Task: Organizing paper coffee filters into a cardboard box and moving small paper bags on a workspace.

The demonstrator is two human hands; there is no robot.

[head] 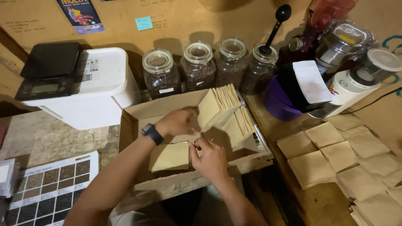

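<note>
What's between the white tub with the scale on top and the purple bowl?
In the head view, four glass jars of dark beans stand in a row between the white tub and the purple bowl, behind the cardboard box.

Both hands inside an open cardboard box point(134, 121) on the table point(46, 134): left hand point(178, 122) with wristwatch point(152, 134) against upright tan paper bags point(224, 109), right hand point(210, 158) pinching a flat bag point(169, 157). Four glass jars point(197, 67) of dark beans behind, loose bags point(343, 159) spread at right.
</note>
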